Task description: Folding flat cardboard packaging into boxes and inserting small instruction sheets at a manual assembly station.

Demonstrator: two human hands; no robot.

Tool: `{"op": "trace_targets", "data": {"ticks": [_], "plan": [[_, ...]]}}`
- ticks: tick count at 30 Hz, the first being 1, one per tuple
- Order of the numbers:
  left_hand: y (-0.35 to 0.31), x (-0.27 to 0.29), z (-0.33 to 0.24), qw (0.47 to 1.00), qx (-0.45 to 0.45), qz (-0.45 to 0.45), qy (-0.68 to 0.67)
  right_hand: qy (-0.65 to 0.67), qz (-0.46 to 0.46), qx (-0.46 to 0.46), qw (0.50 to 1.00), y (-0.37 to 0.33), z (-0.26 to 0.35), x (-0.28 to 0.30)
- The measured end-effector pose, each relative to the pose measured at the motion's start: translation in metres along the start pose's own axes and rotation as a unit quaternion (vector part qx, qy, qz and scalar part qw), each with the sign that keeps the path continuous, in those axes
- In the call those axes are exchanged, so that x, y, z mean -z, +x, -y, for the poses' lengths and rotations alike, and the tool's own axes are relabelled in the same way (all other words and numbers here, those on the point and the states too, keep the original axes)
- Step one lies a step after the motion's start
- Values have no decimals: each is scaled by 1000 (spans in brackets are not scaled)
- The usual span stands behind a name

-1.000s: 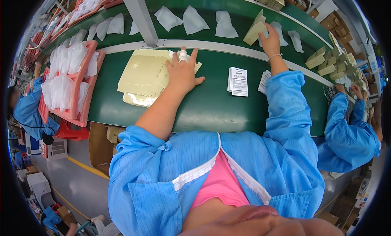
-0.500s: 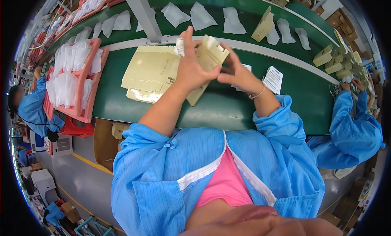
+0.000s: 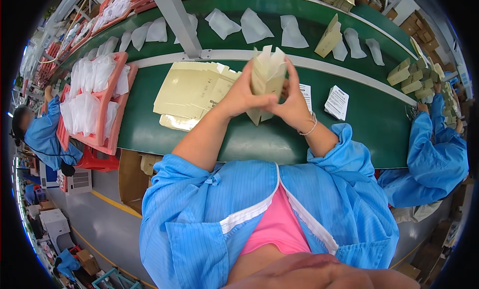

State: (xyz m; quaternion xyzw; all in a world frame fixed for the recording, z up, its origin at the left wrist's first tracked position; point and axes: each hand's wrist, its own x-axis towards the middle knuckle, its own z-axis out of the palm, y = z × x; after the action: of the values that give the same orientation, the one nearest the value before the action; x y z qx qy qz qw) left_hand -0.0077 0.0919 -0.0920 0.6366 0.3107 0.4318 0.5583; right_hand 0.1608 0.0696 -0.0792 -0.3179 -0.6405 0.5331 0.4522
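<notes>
Carton (image 3: 268,77), pale yellow with its end flaps spread, held between both hands to the right of the flat carton stack (image 3: 187,92). Left hand (image 3: 238,100): curled around the carton's left side. Right hand (image 3: 295,103): bent against its right side. Printed leaflets (image 3: 337,103) lie farther right of the stack; pink trays (image 3: 122,112), to its left; white pouches (image 3: 256,25), in a row beyond it.
</notes>
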Motion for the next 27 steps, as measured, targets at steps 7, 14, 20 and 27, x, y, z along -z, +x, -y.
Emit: {"op": "trace_targets", "data": {"ticks": [7,14,20,27], "plan": [[-6,-9,-10,986,-60,-150,-27,-79,-2,28,996,-2,12,2],[-1,-10,18,846,-355,-232,324,185,-94,57,977,4,8,-14],[-2,-13,11,842,-357,-203,351,265,-42,75,960,3,15,-9],[-1,-20,10,858,-365,-184,312,154,2,41,987,8,21,-3]]}}
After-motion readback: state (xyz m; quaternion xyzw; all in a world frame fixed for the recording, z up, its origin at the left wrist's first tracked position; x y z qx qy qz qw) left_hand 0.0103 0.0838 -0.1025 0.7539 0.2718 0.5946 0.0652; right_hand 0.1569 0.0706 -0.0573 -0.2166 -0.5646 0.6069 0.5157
